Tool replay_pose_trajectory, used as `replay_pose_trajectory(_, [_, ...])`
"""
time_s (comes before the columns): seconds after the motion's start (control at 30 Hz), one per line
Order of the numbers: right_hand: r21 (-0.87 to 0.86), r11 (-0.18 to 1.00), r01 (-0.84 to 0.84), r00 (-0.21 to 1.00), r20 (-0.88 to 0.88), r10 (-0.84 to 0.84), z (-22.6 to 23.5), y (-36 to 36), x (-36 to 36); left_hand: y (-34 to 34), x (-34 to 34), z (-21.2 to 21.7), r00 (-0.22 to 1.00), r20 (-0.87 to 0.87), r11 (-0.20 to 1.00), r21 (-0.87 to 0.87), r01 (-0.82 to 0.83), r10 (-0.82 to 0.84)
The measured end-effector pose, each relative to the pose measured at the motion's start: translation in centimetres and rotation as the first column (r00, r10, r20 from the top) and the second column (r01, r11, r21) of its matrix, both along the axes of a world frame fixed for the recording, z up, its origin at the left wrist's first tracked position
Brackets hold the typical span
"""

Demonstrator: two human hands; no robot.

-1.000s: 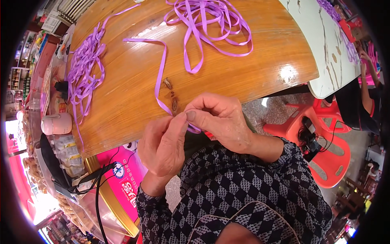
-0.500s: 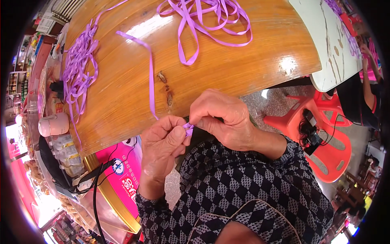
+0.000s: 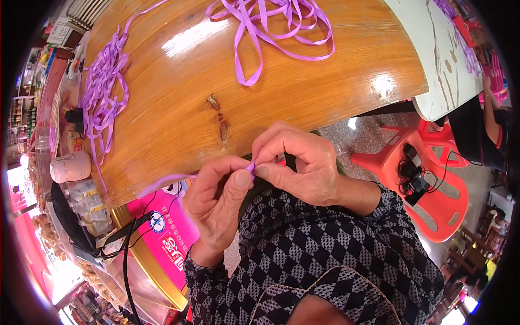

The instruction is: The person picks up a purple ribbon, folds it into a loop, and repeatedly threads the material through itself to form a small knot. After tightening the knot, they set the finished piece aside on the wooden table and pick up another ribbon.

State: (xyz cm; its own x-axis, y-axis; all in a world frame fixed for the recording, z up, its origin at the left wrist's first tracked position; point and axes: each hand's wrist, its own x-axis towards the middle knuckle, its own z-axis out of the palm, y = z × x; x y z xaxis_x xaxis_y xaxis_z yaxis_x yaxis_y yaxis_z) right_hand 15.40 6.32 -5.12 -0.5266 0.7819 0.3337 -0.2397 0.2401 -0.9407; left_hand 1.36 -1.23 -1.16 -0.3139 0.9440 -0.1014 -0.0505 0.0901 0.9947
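Between my two hands, just off the near edge of the wooden table (image 3: 303,92), a small folded bit of purple ribbon (image 3: 251,167) is pinched. My left hand (image 3: 219,197) grips it between thumb and forefinger, and my right hand (image 3: 298,165) pinches the same bit from the other side. The fingertips nearly meet and hide most of the fold. A loose tail of the ribbon (image 3: 165,181) trails left from behind my left hand, blurred by motion. Farther off, a looped heap of purple ribbon (image 3: 249,54) lies on the table, and a denser tangled pile (image 3: 103,81) lies along its left edge.
Red plastic stools (image 3: 433,200) stand at the right, with a black cable and adapter (image 3: 414,179) on one. A white marbled table (image 3: 433,59) adjoins at the far right, near another person's arm (image 3: 492,119). A pink rounded container (image 3: 71,166) and black cables (image 3: 127,260) are at the left.
The ribbon's loose tail has swung off the tabletop to the left and down past the near edge. Both hands keep pinching the ribbon, with the fold now more covered by my fingertips.
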Motion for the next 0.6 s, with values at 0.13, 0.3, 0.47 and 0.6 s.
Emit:
replay_pose_trajectory(0.13, [-0.053,0.999,0.001,0.999,-0.034,-0.003,-0.5,-0.2,0.4,0.1,-0.3,1.6,0.992,-0.071,0.989,0.112,-0.092,0.100])
replay_pose_trajectory(0.3, [-0.211,0.974,-0.083,0.996,-0.005,0.083,-0.4,-0.5,2.0,-0.9,-1.7,1.6,0.954,-0.130,0.903,0.378,-0.204,0.270])
replay_pose_trajectory(0.47, [-0.302,0.947,-0.112,0.993,-0.067,0.096,-0.2,-0.7,2.1,-0.4,-1.4,1.5,0.988,-0.089,0.990,-0.078,0.119,-0.126])
replay_pose_trajectory(0.6, [-0.294,0.949,-0.115,0.993,-0.050,0.105,-0.2,-0.7,2.4,-1.1,-1.9,-0.3,0.894,0.411,0.945,-0.183,0.273,-0.178])
